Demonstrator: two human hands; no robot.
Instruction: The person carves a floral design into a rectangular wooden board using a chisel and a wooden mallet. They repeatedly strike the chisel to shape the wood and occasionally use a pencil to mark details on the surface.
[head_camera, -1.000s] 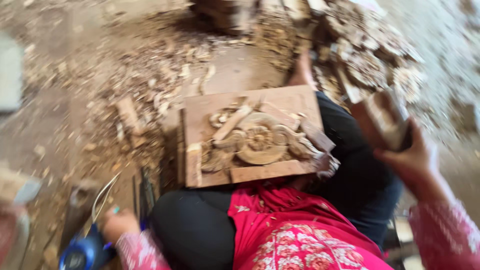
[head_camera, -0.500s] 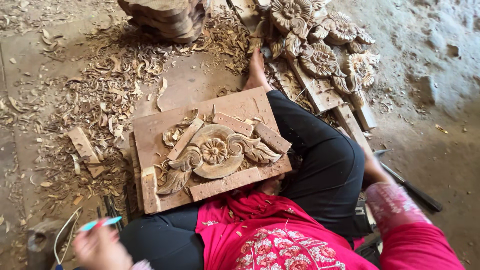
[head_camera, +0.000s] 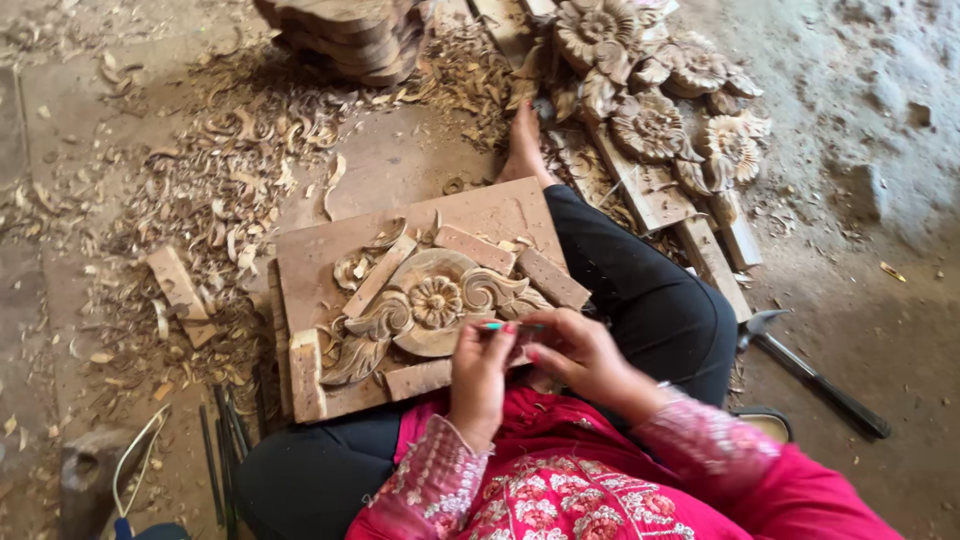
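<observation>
A brown wooden board (head_camera: 320, 260) rests on my lap, and a carved floral wood piece (head_camera: 432, 302) is held on it by small wood blocks. My left hand (head_camera: 480, 375) and my right hand (head_camera: 580, 352) meet at the board's near edge. Together they hold a thin pen-like tool with a teal end (head_camera: 508, 327) just over the carving's lower right part. I wear a pink embroidered top and black trousers, and one bare foot (head_camera: 524, 145) reaches out beyond the board.
Wood shavings (head_camera: 215, 190) cover the floor on the left. Finished carved flower panels (head_camera: 650, 120) lie at the upper right, a stack of wood pieces (head_camera: 345, 40) at the top. A hammer (head_camera: 815, 372) lies on the right. Several thin chisels (head_camera: 225, 440) lie at the lower left.
My left hand came up from the lower left floor with the teal-ended tool to the board. My right hand came in from the right and joined it over the carving.
</observation>
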